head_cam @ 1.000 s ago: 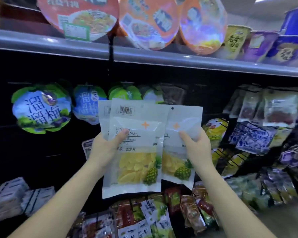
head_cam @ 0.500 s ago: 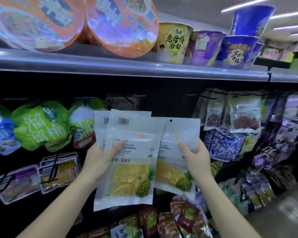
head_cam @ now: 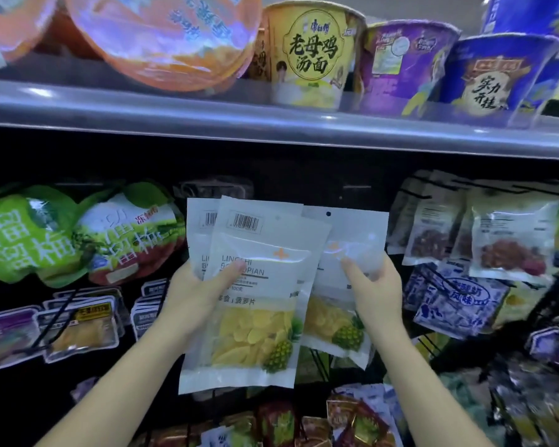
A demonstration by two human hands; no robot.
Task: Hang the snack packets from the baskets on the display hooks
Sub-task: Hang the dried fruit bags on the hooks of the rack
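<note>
I hold white pineapple-slice packets up in front of a dark hook wall. My left hand point(head_cam: 196, 298) grips two overlapping packets, the front packet point(head_cam: 255, 317) with its barcode at the top and another packet point(head_cam: 198, 230) behind it. My right hand point(head_cam: 373, 291) pinches a third packet point(head_cam: 342, 253), which is partly tucked behind the front one; its round hang hole point(head_cam: 328, 213) shows near the top. The dark space behind the packets' tops holds a hook tag point(head_cam: 213, 188), mostly hidden.
A grey shelf edge point(head_cam: 271, 124) runs above, carrying instant noodle cups point(head_cam: 310, 56). Green plum packets point(head_cam: 78, 233) hang to the left, clear bags of reddish dried fruit point(head_cam: 510, 240) to the right. More snack packets point(head_cam: 352, 421) hang below.
My view has shifted right along the shelf and closer. The packets sit a little lower relative to the shelf, and both hands keep the same hold.
</note>
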